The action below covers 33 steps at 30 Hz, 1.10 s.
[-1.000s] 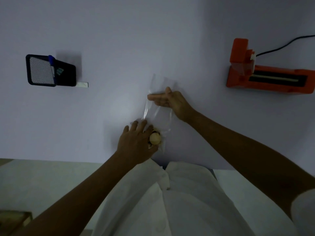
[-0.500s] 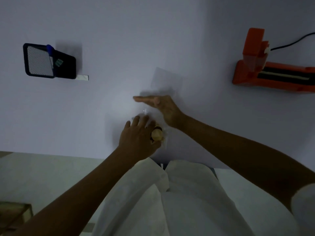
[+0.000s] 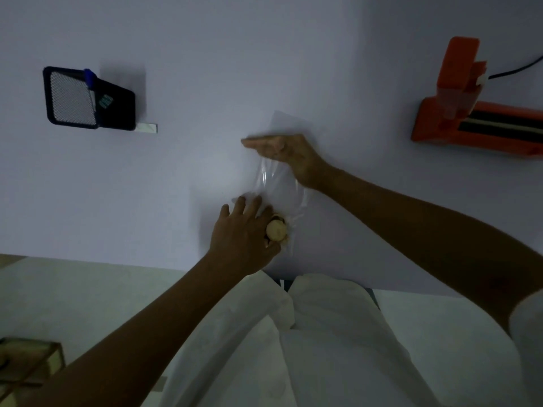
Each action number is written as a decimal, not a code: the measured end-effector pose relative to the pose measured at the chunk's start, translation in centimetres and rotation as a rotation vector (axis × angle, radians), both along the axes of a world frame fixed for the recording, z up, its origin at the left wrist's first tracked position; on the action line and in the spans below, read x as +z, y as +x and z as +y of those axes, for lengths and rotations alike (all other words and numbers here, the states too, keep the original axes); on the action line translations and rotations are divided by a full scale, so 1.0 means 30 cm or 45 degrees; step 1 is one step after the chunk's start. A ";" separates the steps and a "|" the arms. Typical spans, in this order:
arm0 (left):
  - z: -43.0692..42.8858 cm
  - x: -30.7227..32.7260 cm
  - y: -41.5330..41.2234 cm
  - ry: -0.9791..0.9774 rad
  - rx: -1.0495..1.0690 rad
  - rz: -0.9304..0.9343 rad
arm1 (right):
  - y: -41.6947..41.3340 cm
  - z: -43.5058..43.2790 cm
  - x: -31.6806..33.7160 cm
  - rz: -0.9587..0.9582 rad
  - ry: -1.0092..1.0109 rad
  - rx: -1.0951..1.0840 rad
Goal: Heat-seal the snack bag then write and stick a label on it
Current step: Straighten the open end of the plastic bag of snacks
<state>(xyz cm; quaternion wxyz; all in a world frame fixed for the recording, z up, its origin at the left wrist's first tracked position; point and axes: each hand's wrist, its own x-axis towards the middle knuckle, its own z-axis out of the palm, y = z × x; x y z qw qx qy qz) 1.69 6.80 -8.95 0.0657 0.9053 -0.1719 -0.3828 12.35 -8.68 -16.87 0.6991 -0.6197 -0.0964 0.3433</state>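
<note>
A clear plastic snack bag (image 3: 279,183) lies flat on the white table (image 3: 176,177), its open end pointing away from me. Round pale snacks (image 3: 276,230) sit in its near end. My left hand (image 3: 244,233) rests on that near end, fingers spread, beside and partly over the snacks. My right hand (image 3: 283,149) lies flat, fingers straight and pointing left, pressing across the bag's upper part. An orange heat sealer (image 3: 470,118) with its lid raised stands at the far right. A white label strip (image 3: 148,128) lies at the far left.
A black mesh holder (image 3: 73,98) with a blue pen (image 3: 90,79) stands at the far left, next to the label strip. The sealer's black cable (image 3: 517,70) runs off the right edge. A wooden box (image 3: 26,362) shows at the bottom left, below the table's near edge.
My right hand slid along the bag, first toward me and then away again, flattening it. My left hand stayed on the snack end. The view shifted slightly.
</note>
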 end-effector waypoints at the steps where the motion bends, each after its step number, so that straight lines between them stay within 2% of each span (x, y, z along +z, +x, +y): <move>1: 0.001 -0.003 -0.004 0.000 -0.004 -0.002 | 0.027 -0.013 0.003 0.002 0.011 -0.027; 12: 0.013 -0.011 -0.011 0.018 -0.021 -0.049 | 0.083 -0.010 0.003 0.040 -0.016 -0.262; 20: -0.004 -0.017 0.076 0.043 -0.113 -0.028 | 0.077 -0.008 0.002 0.039 -0.026 -0.317; 22: -0.026 -0.045 0.131 -0.070 0.094 -0.137 | 0.079 -0.006 0.006 0.068 -0.022 -0.321; 24: -0.052 -0.084 0.171 -0.158 0.132 -0.299 | 0.081 -0.004 0.007 0.097 -0.018 -0.330; 27: -0.066 -0.126 0.193 -0.194 0.079 -0.437 | 0.099 -0.002 0.018 0.216 -0.011 -0.347; 29: -0.069 -0.149 0.202 -0.187 0.079 -0.492 | 0.123 -0.004 0.031 0.392 -0.012 -0.376; 31: -0.083 -0.159 0.226 -0.211 0.138 -0.520 | 0.148 -0.012 0.050 0.520 0.016 -0.440; 33: -0.108 -0.157 0.267 -0.242 0.279 -0.529 | 0.163 -0.034 0.076 0.551 -0.013 -0.622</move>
